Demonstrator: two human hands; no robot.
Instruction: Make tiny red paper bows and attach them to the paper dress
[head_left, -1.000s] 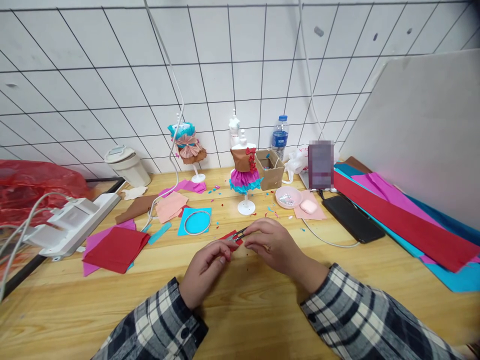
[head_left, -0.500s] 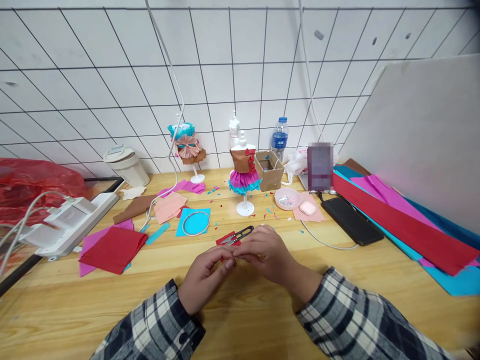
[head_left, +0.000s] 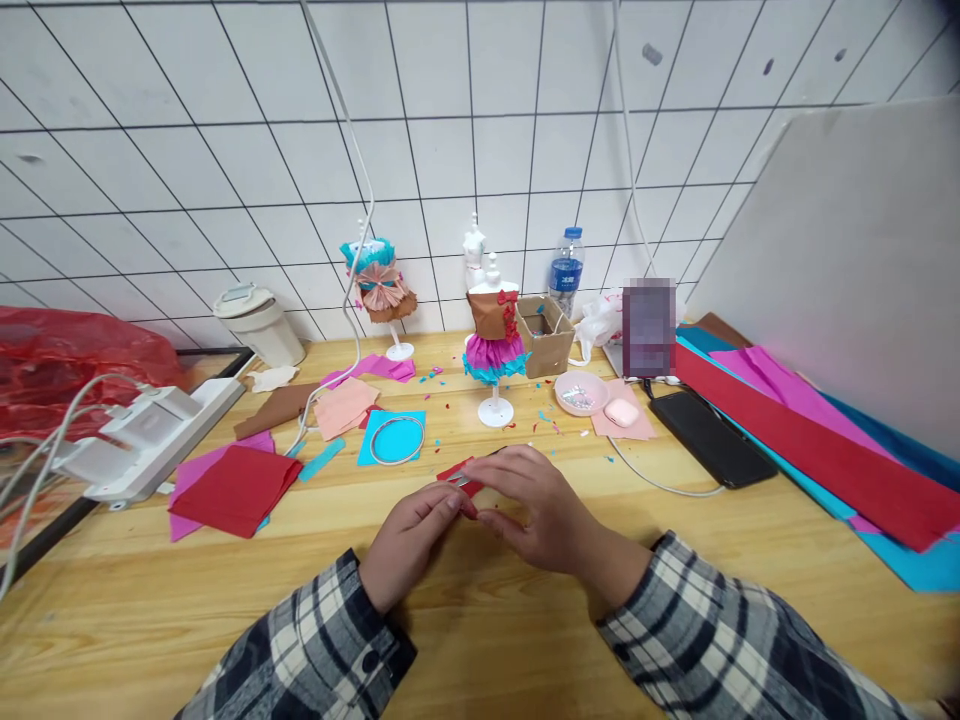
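Between the thumb and fingers of my left hand (head_left: 412, 535) is a small piece of red paper (head_left: 469, 509), its far end sticking out to the right. My right hand (head_left: 536, 515) hovers just beside it, thumb and fingers apart, with nothing visible in them. Behind the fingers, thread snips (head_left: 459, 478) lie on a red paper scrap (head_left: 448, 470); my right hand hides their handle. Beyond stands a mini dress form (head_left: 495, 340) wearing a brown top with red bows and a magenta skirt with a blue hem.
A silver ring (head_left: 398, 441) lies on blue paper. A pink bowl (head_left: 582, 394) of small bits, a cardboard box (head_left: 545, 340) and a water bottle (head_left: 566, 270) stand behind. Red sheets (head_left: 236, 490) and a power strip (head_left: 161, 440) are left; a black phone (head_left: 709, 437) and long paper strips (head_left: 810, 440) right.
My right hand's thumb and fingers have parted and drawn off the red paper, which now shows in my left hand. The view has shifted slightly.
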